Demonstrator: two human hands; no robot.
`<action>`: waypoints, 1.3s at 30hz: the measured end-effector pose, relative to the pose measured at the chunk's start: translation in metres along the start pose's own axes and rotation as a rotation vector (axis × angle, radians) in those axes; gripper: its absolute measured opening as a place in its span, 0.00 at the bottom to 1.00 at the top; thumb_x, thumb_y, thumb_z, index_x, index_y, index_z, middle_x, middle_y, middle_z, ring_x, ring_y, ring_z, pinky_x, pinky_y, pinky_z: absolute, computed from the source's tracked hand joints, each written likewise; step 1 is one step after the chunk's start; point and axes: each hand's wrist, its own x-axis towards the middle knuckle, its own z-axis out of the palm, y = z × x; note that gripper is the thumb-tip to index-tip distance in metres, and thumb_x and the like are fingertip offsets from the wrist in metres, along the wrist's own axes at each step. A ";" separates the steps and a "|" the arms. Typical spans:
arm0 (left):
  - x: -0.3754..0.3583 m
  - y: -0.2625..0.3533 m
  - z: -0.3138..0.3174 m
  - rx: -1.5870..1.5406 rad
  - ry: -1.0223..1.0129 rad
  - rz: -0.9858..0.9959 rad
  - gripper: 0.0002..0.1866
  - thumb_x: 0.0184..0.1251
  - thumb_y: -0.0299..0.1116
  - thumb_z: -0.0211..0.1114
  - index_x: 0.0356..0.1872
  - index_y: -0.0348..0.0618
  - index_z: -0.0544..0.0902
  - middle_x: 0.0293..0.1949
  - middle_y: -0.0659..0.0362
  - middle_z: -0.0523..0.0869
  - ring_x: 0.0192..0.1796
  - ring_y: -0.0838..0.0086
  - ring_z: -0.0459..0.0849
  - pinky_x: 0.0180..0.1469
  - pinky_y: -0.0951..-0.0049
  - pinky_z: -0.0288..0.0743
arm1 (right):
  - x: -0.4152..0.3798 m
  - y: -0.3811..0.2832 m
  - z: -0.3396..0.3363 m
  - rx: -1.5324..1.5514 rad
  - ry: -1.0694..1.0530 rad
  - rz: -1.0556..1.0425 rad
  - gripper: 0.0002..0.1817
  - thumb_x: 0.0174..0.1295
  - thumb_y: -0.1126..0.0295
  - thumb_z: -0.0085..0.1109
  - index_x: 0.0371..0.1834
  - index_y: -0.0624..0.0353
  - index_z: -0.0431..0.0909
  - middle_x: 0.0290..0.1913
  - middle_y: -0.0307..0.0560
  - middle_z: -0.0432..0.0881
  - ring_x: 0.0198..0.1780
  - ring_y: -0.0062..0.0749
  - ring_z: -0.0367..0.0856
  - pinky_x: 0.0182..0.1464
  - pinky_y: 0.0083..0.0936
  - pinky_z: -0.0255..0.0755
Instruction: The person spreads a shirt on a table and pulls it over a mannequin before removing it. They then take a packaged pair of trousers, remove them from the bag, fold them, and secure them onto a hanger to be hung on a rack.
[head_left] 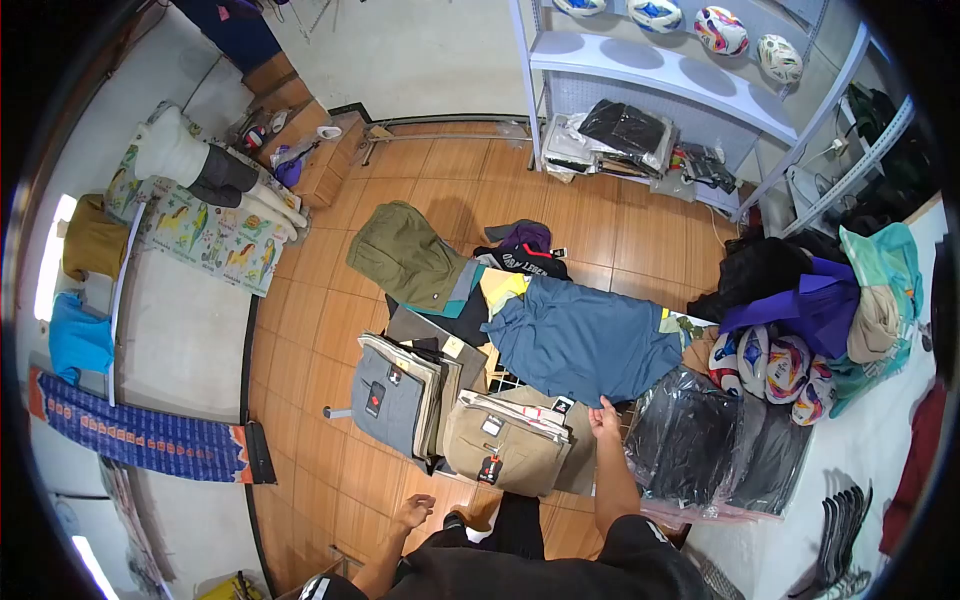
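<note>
A blue-grey garment (pixel 585 340) lies spread over the display in the middle, its kind hard to make out. My right hand (pixel 604 420) reaches forward with its fingers pinched at the garment's near edge. Just left of that hand, a stack of folded beige trousers (pixel 505 447) with hanging tags rests on the display. Beside it is a stack topped by folded grey trousers (pixel 388 400), also tagged. My left hand (pixel 414 512) hangs low in front of these stacks, fingers apart and holding nothing.
An olive garment (pixel 405 255) and a dark hoodie (pixel 525 255) lie beyond. At right are plastic-wrapped black packs (pixel 685 435), several balls (pixel 785 368) and a purple cloth (pixel 800 305). A shelf (pixel 650 75) stands at the back; a mannequin (pixel 205 160) is at left.
</note>
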 end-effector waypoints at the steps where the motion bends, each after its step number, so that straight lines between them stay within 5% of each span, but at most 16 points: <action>1: 0.002 -0.002 0.002 -0.010 -0.003 -0.007 0.26 0.73 0.49 0.64 0.64 0.44 0.77 0.56 0.53 0.86 0.57 0.64 0.86 0.53 0.61 0.79 | -0.007 -0.002 0.000 0.028 -0.014 0.003 0.16 0.61 0.66 0.73 0.46 0.54 0.76 0.49 0.41 0.80 0.49 0.36 0.80 0.59 0.37 0.78; 8: 0.003 -0.043 -0.007 -0.112 -0.039 0.050 0.22 0.73 0.47 0.65 0.60 0.45 0.80 0.51 0.54 0.88 0.50 0.68 0.88 0.46 0.64 0.81 | -0.134 -0.037 0.027 -0.048 -0.085 -0.281 0.15 0.64 0.71 0.67 0.50 0.48 0.73 0.39 0.39 0.75 0.41 0.33 0.78 0.55 0.37 0.78; 14: 0.002 -0.071 -0.024 -0.218 -0.062 0.065 0.18 0.77 0.42 0.59 0.61 0.46 0.78 0.55 0.55 0.85 0.57 0.65 0.85 0.55 0.58 0.78 | -0.194 -0.043 0.038 -0.159 -0.104 -0.447 0.15 0.62 0.74 0.66 0.45 0.48 0.69 0.33 0.44 0.75 0.31 0.35 0.78 0.38 0.36 0.82; 17: 0.001 -0.092 -0.037 -0.301 -0.046 0.110 0.19 0.76 0.41 0.60 0.61 0.45 0.78 0.56 0.54 0.85 0.57 0.64 0.85 0.55 0.58 0.78 | -0.236 -0.033 0.041 -0.154 -0.036 -0.496 0.17 0.59 0.76 0.65 0.48 0.51 0.70 0.34 0.45 0.73 0.30 0.35 0.76 0.38 0.36 0.83; 18: 0.000 -0.099 -0.041 -0.340 -0.010 0.146 0.19 0.73 0.40 0.62 0.59 0.42 0.79 0.49 0.51 0.88 0.52 0.64 0.88 0.47 0.63 0.80 | -0.239 -0.030 0.036 -0.141 -0.065 -0.519 0.18 0.58 0.76 0.65 0.49 0.52 0.70 0.34 0.46 0.72 0.29 0.34 0.75 0.38 0.37 0.84; 21: 0.006 -0.123 -0.054 -0.358 -0.008 0.247 0.18 0.73 0.40 0.64 0.56 0.39 0.80 0.46 0.52 0.88 0.47 0.68 0.88 0.45 0.70 0.80 | -0.281 -0.018 0.033 -0.109 -0.106 -0.602 0.18 0.58 0.74 0.66 0.49 0.56 0.70 0.38 0.48 0.78 0.33 0.38 0.81 0.40 0.36 0.83; 29: -0.015 -0.135 -0.086 -0.288 0.012 0.745 0.23 0.72 0.42 0.68 0.59 0.35 0.80 0.42 0.57 0.88 0.43 0.75 0.84 0.49 0.73 0.79 | -0.507 0.051 0.059 -0.140 -0.591 -0.743 0.14 0.61 0.66 0.68 0.46 0.52 0.74 0.42 0.38 0.81 0.41 0.27 0.82 0.45 0.32 0.77; 33: -0.081 -0.124 -0.107 -0.260 -0.046 0.917 0.22 0.75 0.38 0.66 0.61 0.34 0.78 0.47 0.56 0.87 0.50 0.75 0.84 0.55 0.74 0.78 | -0.615 0.101 0.073 -0.202 -0.772 -0.817 0.08 0.62 0.76 0.61 0.42 0.54 0.75 0.41 0.37 0.80 0.43 0.23 0.80 0.44 0.23 0.73; 39: -0.169 -0.138 -0.152 -0.428 -0.115 1.102 0.21 0.74 0.31 0.65 0.64 0.34 0.75 0.54 0.52 0.85 0.54 0.75 0.84 0.58 0.75 0.78 | -0.701 0.166 0.091 -0.598 -1.139 -0.770 0.16 0.56 0.80 0.53 0.49 0.61 0.76 0.46 0.38 0.76 0.45 0.21 0.75 0.51 0.17 0.70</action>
